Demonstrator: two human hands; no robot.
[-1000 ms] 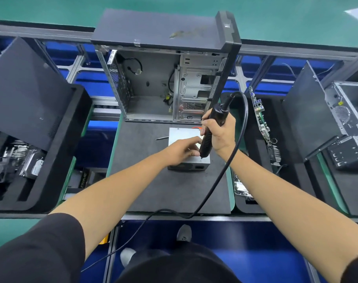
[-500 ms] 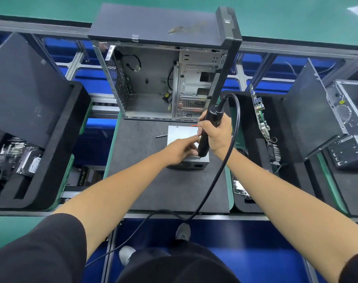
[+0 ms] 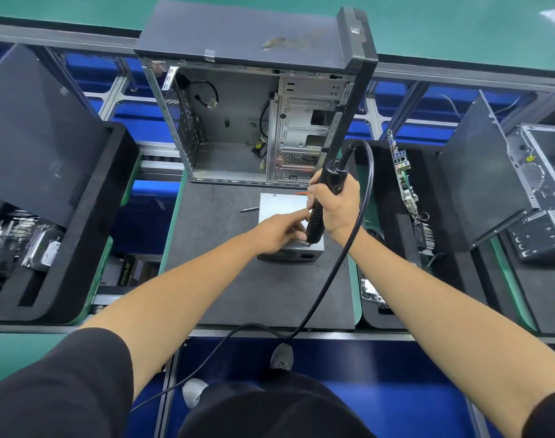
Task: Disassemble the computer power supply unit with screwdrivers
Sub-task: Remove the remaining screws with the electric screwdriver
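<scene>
Electronics teardown workshop, gutted PC cases (image 3: 254,121), foam parts trays (image 3: 89,248), green conveyor benches (image 3: 459,23)

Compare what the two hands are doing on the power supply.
The right hand grips the electric screwdriver, held nearly upright; the left hand holds no tool and rests on the power supply. The right hand's fingers curl around the tool; the left hand's fingers lie extended beside the bit. Both meet at the unit's near right corner.

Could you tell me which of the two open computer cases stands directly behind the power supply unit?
The centre case, upright just beyond the power supply unit; the other case sits off at the right edge.
</scene>
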